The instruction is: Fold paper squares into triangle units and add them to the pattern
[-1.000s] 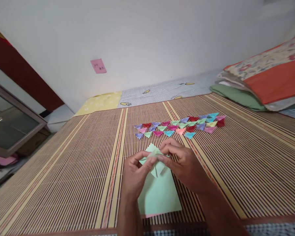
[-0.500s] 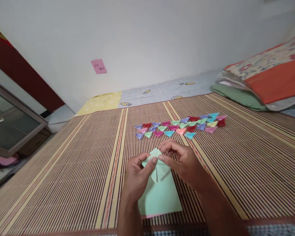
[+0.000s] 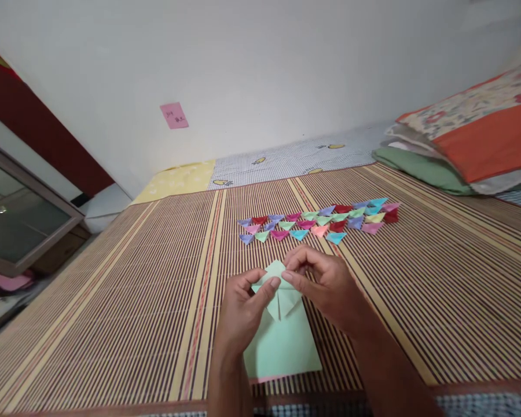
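A light green folded paper (image 3: 282, 302) is held up between my two hands, with folded flaps and a slit down its lower middle. My left hand (image 3: 245, 304) pinches its left side, thumb lying on the front. On the upper right edge, my right hand (image 3: 323, 284) grips the paper between thumb and curled fingers. Just under it lies a stack of flat paper sheets (image 3: 284, 350), light green on top with a pink edge showing below. Beyond my hands, several small folded paper triangles (image 3: 306, 224) in many colours lie in rows.
A striped woven mat (image 3: 169, 301) covers the bed. At the right back, folded bedding (image 3: 473, 150) is piled up. A pink note (image 3: 174, 116) is stuck on the white wall (image 3: 260, 69). To the left stands a glass-fronted cabinet (image 3: 21, 214).
Both hands and the folded paper have shifted very slightly to the right. My grip on the paper looks nearly the same.
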Demonstrator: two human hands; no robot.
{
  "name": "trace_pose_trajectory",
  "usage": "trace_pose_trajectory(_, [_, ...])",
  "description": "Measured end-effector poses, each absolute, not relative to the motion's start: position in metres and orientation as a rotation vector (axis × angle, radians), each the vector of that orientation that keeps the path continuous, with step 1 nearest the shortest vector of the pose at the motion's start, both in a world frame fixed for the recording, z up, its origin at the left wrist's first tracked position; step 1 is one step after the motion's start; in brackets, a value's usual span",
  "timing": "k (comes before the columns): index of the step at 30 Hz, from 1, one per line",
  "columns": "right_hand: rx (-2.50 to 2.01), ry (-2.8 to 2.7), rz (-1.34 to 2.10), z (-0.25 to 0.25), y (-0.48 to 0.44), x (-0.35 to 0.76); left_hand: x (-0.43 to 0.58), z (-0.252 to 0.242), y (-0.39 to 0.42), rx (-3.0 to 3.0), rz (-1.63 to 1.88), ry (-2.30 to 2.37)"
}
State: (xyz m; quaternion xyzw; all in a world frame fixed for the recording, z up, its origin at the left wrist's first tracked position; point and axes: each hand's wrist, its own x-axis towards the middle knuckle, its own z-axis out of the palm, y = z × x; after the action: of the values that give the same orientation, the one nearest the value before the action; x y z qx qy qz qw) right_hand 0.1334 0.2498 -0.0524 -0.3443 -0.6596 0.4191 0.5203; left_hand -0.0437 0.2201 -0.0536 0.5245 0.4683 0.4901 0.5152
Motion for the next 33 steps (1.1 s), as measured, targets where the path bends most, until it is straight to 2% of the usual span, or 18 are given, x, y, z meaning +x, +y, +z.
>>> trace_pose_trajectory(14, [-0.865,-1.493,1.148,-0.0547,0.2476,0.1332,-0.0415,-0.0498,0.2172,1.200,1.116,1.091])
trace_pose_trajectory(23, [-0.875,-1.535,1.132,-0.0521,0.2466,0.1356,-0.0408,-0.0501,0.2171,1.209,1.143,1.069])
trace_pose_trajectory(30, [-0.856,-1.606,0.975,-0.0480,0.2469,0.1354,-0.0414,-0.0493,0.2170,1.294,1.151,1.089])
trace_pose_trajectory(33, [-0.849,-1.554,1.057,-0.0504,0.2467,0.1343,-0.0423,-0.0506,0.2162,1.336,1.171,1.069])
